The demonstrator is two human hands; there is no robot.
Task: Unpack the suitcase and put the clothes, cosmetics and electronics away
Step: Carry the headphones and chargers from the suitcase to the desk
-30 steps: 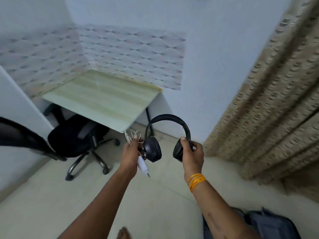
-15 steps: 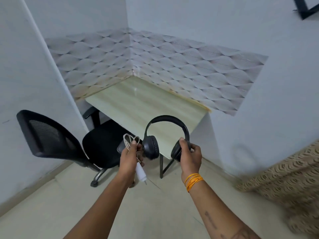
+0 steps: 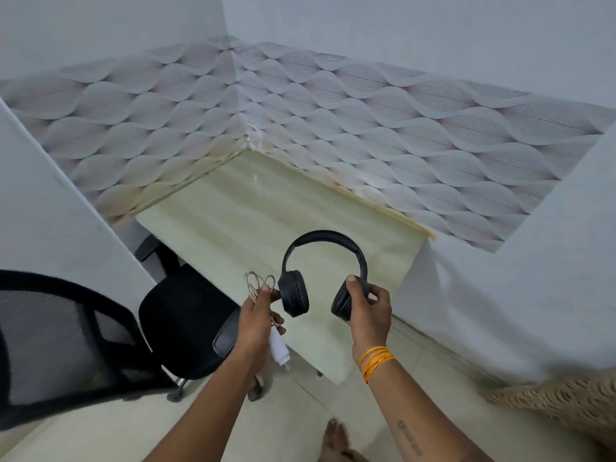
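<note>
A black pair of over-ear headphones (image 3: 325,273) hangs in the air at the centre of the frame, held from both sides. The right hand (image 3: 368,311) has its grip closed round the right ear cup, thumb up along the inner face and fingers curled behind it. The left hand (image 3: 258,323) pinches the left ear cup with its fingertips, and the same grip also holds a coiled white charging cable (image 3: 258,283), whose loops stick up above the hand, and a white charger plug (image 3: 280,348), which hangs below it.

The headband arches upward, so the long axis of the headphones runs left to right between the two hands, with the ear cups lowest. Directly behind and below them in the frame lies the pale wood-grain table (image 3: 253,215), set into the corner under patterned wall panels (image 3: 366,128). Its near edge runs just beneath the hands, so setting things down looks like a short reach forward and down. Both hands seem about equally near the tabletop.

A black mesh office chair (image 3: 100,331) stands at lower left, its seat partly under the table edge, beside the left forearm. A patterned curtain (image 3: 563,401) shows at lower right.
</note>
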